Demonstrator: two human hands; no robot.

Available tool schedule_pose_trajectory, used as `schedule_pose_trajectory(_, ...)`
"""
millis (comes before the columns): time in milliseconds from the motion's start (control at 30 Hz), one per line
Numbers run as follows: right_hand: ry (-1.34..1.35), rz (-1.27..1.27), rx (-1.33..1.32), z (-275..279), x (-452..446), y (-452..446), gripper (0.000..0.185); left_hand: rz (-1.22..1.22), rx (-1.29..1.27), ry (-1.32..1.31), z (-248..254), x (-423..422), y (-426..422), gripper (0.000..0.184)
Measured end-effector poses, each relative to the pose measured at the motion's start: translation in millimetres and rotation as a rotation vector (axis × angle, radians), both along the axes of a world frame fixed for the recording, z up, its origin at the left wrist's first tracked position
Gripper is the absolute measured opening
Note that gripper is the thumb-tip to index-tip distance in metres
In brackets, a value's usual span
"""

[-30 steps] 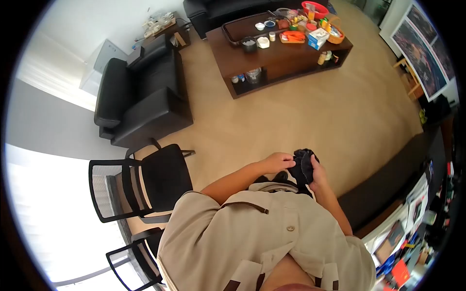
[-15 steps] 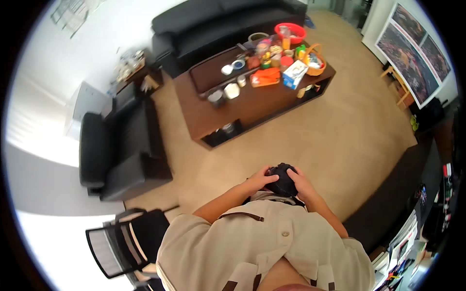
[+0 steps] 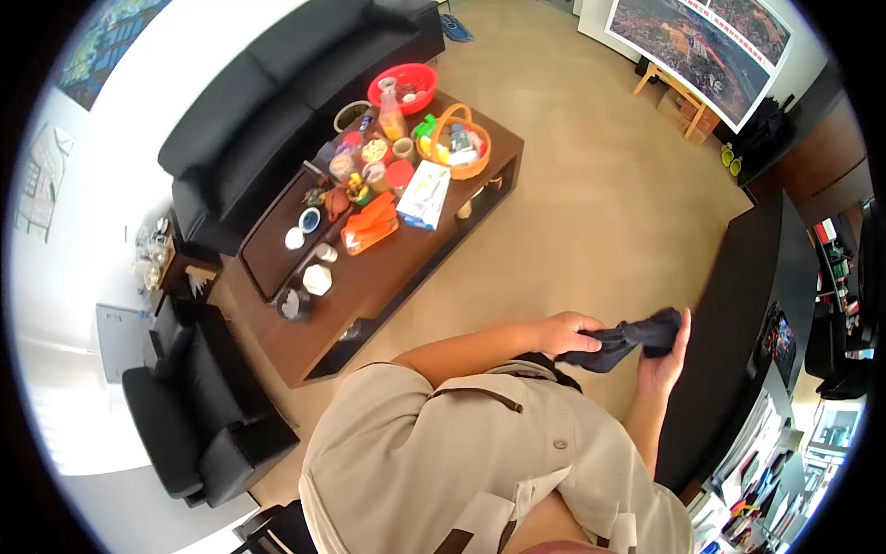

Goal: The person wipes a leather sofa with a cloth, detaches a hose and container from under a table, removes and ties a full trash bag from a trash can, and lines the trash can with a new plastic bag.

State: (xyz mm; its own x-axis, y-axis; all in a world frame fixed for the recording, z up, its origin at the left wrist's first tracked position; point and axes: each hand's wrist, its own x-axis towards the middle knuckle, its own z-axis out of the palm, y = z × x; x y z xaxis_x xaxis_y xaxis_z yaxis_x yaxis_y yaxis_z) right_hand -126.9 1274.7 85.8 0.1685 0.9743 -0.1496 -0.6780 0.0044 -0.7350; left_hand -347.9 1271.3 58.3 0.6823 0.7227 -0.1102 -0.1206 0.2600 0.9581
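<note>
From where I'm standing: black sofa [image 3: 286, 102] is running along the far long side of the coffee table [image 3: 365, 280]. Taking that table as landmark. Dark desk [image 3: 738, 309] is standing well apart from it, across the floor on the right. Person in a tan shirt [image 3: 480, 443] is facing down, table ahead and to the left.

Dark cloth [image 3: 609, 349] is hanging in the air off the table's near side, between table and desk, touching neither. Key relation: its long axis is running crosswise between the hands, left end toward the table, right end away from it and slightly raised. It's looking pinched in the middle, wider at both ends.

Left hand [image 3: 568, 334] is the one sitting nearer the table. It's closing on the cloth's table-side end, thumb lying over the top, other fingers mostly hidden; forearm reaching across from the table side. Right hand [image 3: 663, 365] is sitting at the end farther from the table, palm turning inward, fingers pointing up and fairly straight along the cloth's edge. Cloth is lying against those fingers; thumb isn't showing clearly, so I can't tell whether it's pinching or just supporting.
</note>
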Motion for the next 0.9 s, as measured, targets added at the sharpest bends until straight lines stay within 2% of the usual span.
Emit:
schedule_pose_trajectory(33, -0.026, -0.001, -0.071, 7, -4, 28, 0.05, 0.016, -0.148, -0.17, 8, 16, 22, 0.036)
schedule_pose_trajectory(67, -0.007, 0.141, -0.121, 0, -5, 52, 0.049, 0.012, -0.157, -0.167, 17, 22, 44, 0.036)
schedule_pose_trajectory(133, 0.07, 0.464, -0.182, -12, -16, 101, 0.047, 0.105, -0.328, -0.323, 39, 27, 95, 0.038)
schedule_pose_trajectory(167, 0.121, 0.638, -0.201, -15, -27, 121, 0.047, 0.112, -0.326, -0.33, 35, 28, 122, 0.038)
schedule_pose_trajectory(233, 0.207, 0.712, -0.359, -26, -50, 173, 0.043, 0.209, 0.129, -0.025, 28, 22, 182, 0.04)
schedule_pose_trajectory(267, 0.237, 0.71, -0.393, -22, -61, 196, 0.043, 0.229, 0.261, 0.147, 32, 12, 209, 0.037)
schedule_pose_trajectory(300, 0.275, 0.711, -0.426, -19, -74, 222, 0.043, 0.35, 0.386, 0.306, 29, 0, 231, 0.032)
schedule_pose_trajectory(333, 0.237, 0.713, -0.433, -29, -78, 254, 0.05, 0.411, 0.369, 0.291, 22, -7, 255, 0.031)
schedule_pose_trajectory(367, 0.218, 0.785, -0.266, -55, -73, 281, 0.047, 0.471, 0.358, 0.284, 11, -19, 278, 0.03)
schedule_pose_trajectory(433, 0.16, 0.818, -0.375, -34, -84, 341, 0.045, 0.522, 0.31, 0.361, -5, -46, 323, 0.029)
schedule_pose_trajectory(467, 0.149, 0.832, -0.372, -41, -85, 371, 0.045, 0.556, 0.262, 0.431, -15, -57, 346, 0.027)
schedule_pose_trajectory(500, 0.167, 0.945, -0.383, -54, -81, 403, 0.045, 0.572, 0.265, 0.427, -33, -69, 369, 0.027)
schedule_pose_trajectory(533, 0.172, 1.056, -0.394, -52, -83, 438, 0.045, 0.594, 0.112, 0.298, -45, -76, 394, 0.024)
schedule_pose_trajectory(567, 0.149, 1.066, -0.399, -53, -91, 467, 0.045, 0.608, -0.046, 0.162, -59, -78, 418, 0.02)
schedule_pose_trajectory(600, 0.051, 0.928, -0.435, -49, -104, 494, 0.046, 0.685, -0.11, -0.011, -58, -79, 445, 0.023)
schedule_pose_trajectory(633, -0.053, 0.796, -0.466, -40, -110, 525, 0.047, 0.711, -0.115, -0.043, -53, -82, 479, 0.023)
schedule_pose_trajectory(700, -0.004, 0.817, -0.44, -22, -119, 587, 0.049, 0.57, -0.216, 0.165, -49, -106, 544, 0.02)
schedule_pose_trajectory(800, 0.172, 0.625, -0.207, 1, -129, 682, 0.05, 0.655, -0.134, 0.157, -35, -129, 638, 0.018)
schedule_pose_trajectory(900, 0.233, 0.541, -0.084, -20, -117, 780, 0.045, 0.72, -0.116, 0.215, -42, -164, 723, 0.018)
